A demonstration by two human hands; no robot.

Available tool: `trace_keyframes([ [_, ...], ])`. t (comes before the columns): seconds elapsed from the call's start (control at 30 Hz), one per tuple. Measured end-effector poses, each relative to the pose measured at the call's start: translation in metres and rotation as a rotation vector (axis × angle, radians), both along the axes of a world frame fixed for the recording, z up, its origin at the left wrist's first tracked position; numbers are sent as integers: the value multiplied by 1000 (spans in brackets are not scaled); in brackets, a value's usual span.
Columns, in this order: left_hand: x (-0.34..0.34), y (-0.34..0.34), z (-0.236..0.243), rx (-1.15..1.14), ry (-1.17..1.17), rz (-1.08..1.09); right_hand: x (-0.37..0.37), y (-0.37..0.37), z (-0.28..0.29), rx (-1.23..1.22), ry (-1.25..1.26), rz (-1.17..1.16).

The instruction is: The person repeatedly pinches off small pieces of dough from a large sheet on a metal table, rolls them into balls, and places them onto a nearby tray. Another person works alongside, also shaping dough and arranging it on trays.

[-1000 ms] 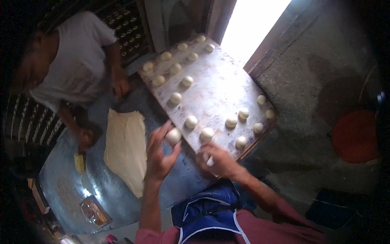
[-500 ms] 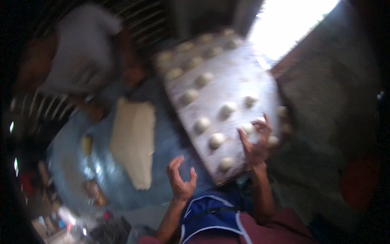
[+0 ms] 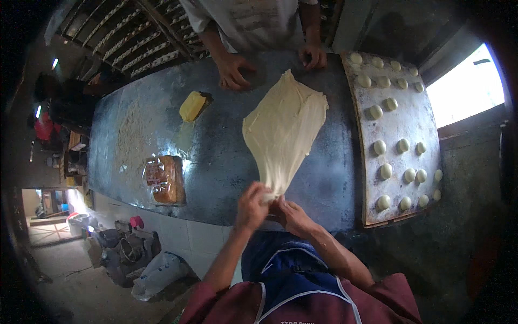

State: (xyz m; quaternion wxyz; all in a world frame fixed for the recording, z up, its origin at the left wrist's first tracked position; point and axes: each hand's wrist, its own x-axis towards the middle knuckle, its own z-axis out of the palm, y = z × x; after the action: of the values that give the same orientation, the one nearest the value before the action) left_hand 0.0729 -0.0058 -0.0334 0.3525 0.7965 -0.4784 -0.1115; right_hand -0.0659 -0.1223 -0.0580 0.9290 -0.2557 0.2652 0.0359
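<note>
A pale sheet of dough [image 3: 283,124] lies on the grey metal table [image 3: 213,156], drawn into a narrow tail toward me. My left hand [image 3: 253,208] grips that tail at the table's near edge, fingers closed on it. Beside it, my right hand [image 3: 291,216] is also closed on the tail, its fingertips partly hidden. A yellow block, perhaps fat, [image 3: 191,106] rests to the upper left of the dough. A wrapped loaf [image 3: 164,181] sits nearer on the left. On the right, a board [image 3: 402,124] holds several white dough balls [image 3: 386,171].
A co-worker [image 3: 251,24] stands across the table, both hands near the dough's far end. Racks [image 3: 127,38] of small pieces stand behind. Down on the left floor are machinery [image 3: 124,251] and a plastic sack [image 3: 159,275]. A bright opening [image 3: 464,89] is at the right.
My hands have left the dough balls on the board and moved onto the sheet's near end, now stretched toward me. The view has turned, putting the board at the right.
</note>
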Motion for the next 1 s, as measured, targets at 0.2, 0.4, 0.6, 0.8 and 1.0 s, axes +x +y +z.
trace_keyframes([
  [0.2,-38,77,57,108,991,157,32,39,-7,-582,295,-157],
  [0.4,-3,-32,-2,168,2106,327,-25,79,26,-1620,512,167],
  [0.6,1,-25,-31,231,1936,363,-52,82,129,-1374,-555,325],
  [0.8,4,40,-11,282,297,-168,87,28,50,-1001,-384,52],
  [1.0,12,40,151,228,511,-1046,103,55,-16,-742,-324,137],
])
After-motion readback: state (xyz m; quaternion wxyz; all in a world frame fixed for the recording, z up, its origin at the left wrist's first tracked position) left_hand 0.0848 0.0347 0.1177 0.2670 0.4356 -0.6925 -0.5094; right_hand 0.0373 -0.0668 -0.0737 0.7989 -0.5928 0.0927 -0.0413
